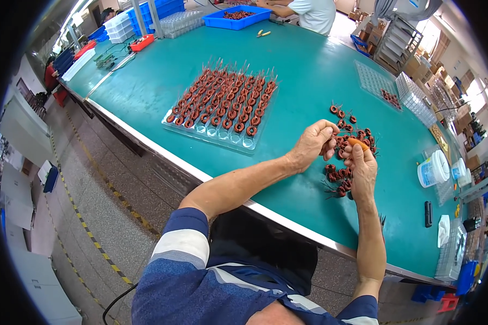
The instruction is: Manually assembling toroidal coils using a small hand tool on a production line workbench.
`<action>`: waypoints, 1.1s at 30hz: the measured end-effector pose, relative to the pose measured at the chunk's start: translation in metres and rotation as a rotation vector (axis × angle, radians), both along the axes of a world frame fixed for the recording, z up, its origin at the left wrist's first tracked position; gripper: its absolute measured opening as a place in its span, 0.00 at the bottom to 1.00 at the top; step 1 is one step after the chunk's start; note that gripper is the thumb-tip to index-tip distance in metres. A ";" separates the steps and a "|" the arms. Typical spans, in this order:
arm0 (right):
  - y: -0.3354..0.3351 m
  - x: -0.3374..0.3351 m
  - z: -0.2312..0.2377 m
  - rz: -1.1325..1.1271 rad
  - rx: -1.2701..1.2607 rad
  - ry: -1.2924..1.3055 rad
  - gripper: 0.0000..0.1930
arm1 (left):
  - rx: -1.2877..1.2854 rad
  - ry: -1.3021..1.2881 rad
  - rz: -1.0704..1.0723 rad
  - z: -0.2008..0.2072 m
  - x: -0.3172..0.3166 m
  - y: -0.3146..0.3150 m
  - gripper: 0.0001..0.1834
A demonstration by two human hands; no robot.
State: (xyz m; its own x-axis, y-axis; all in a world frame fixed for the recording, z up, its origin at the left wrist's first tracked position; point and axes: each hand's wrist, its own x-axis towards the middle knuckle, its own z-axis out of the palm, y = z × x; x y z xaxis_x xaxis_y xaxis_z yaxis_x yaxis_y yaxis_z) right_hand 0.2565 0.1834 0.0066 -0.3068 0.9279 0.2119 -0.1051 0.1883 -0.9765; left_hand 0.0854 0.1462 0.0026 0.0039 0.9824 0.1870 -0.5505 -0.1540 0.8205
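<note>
Evidently the step in hand is work on a single wire-wound coil (334, 136), held up between the two hands just above the green surface (303, 208). The fingers of the left hand (313, 144) are pinched together on what looks like this coil or its lead; their own curl hides most of it. The fingers of the right hand (363, 168) are closed around an orange tool (358, 144), whose working end is too small to make out. Loose coils (339, 176) lie around and below the hands, while a clear tray (249, 142) to the left carries rows of coils, with a few bare cups along its near edge. Judging by this, the next move calls for a steady left pinch and fine tool control near the thin leads.
</note>
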 end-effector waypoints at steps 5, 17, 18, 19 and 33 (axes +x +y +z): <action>-0.015 -0.008 -0.001 0.123 0.051 -0.096 0.17 | 0.052 0.003 -0.132 -0.002 0.002 -0.006 0.13; -0.009 -0.009 0.000 -0.212 0.285 -0.233 0.14 | 0.118 0.366 -0.089 0.007 0.005 -0.001 0.15; -0.013 -0.009 0.003 -0.235 0.293 -0.226 0.14 | 0.128 0.383 -0.081 0.004 0.005 -0.001 0.15; -0.016 -0.011 0.011 -0.231 0.265 -0.202 0.14 | 0.125 0.410 -0.068 0.006 0.002 0.000 0.15; -0.011 0.002 0.013 -0.026 0.014 -0.061 0.15 | 0.004 0.327 -0.294 0.005 -0.007 -0.010 0.24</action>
